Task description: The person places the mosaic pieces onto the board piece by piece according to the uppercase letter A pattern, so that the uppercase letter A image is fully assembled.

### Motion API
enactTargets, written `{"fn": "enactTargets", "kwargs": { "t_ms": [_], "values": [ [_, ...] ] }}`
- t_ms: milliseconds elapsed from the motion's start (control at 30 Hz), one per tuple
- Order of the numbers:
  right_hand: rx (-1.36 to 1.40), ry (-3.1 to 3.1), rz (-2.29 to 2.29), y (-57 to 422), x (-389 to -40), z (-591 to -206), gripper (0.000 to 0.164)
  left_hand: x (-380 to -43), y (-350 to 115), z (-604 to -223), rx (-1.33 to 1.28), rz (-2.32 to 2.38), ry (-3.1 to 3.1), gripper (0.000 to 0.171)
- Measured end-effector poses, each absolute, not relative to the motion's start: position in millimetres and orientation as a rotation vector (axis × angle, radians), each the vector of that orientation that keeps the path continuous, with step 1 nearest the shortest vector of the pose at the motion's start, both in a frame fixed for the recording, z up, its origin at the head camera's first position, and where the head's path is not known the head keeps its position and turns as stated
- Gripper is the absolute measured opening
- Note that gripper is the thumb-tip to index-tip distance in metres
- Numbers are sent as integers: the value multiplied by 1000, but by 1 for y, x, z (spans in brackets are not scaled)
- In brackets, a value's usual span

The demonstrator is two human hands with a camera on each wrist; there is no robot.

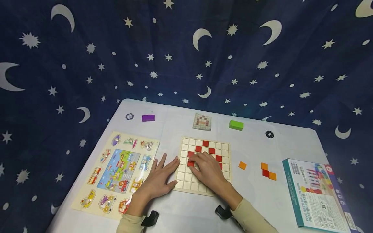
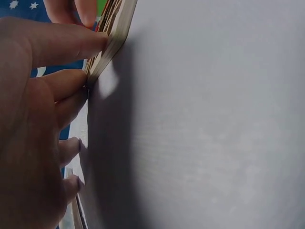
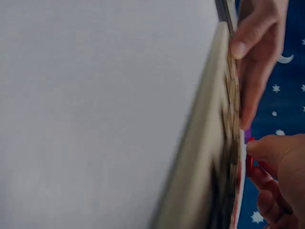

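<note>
A wooden grid board (image 1: 186, 185) lies in the middle of the white table, with several red tiles (image 1: 212, 151) set in an arch-like pattern in its cells. Spread wide, my left hand (image 1: 158, 178) rests at the board's left edge, its fingertips and thumb touching the rim. Over the board's middle, my right hand (image 1: 210, 170) pinches a red tile (image 3: 250, 157) between thumb and fingers. The right hand hides some cells. Behind the board lies a pattern card (image 1: 202, 122). Loose orange tiles (image 1: 242, 165) and a red tile (image 1: 265, 173) lie to the right.
A picture puzzle board (image 1: 109, 168) occupies the left side. Along the back are a purple block (image 1: 148, 118), a green block (image 1: 236, 125), a chip (image 1: 129, 116) and a black chip (image 1: 269, 134). A game box (image 1: 320, 195) lies at the right edge.
</note>
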State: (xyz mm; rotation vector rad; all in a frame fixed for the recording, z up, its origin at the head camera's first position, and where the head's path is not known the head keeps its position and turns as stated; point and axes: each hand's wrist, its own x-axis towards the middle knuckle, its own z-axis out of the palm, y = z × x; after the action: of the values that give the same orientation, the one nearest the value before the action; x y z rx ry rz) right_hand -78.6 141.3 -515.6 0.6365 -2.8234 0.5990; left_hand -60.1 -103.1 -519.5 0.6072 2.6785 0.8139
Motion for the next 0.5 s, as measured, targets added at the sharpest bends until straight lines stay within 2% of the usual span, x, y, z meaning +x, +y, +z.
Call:
{"fn": "enactTargets", "kwargs": {
  "t_ms": [333, 500],
  "values": [
    [577, -2792, 549, 135, -83, -524, 13, -61, -102, -518, 601, 820, 2669, 74],
    [617, -2824, 599, 143, -78, -520, 15, -60, -104, -520, 598, 838, 2667, 74]
  ]
}}
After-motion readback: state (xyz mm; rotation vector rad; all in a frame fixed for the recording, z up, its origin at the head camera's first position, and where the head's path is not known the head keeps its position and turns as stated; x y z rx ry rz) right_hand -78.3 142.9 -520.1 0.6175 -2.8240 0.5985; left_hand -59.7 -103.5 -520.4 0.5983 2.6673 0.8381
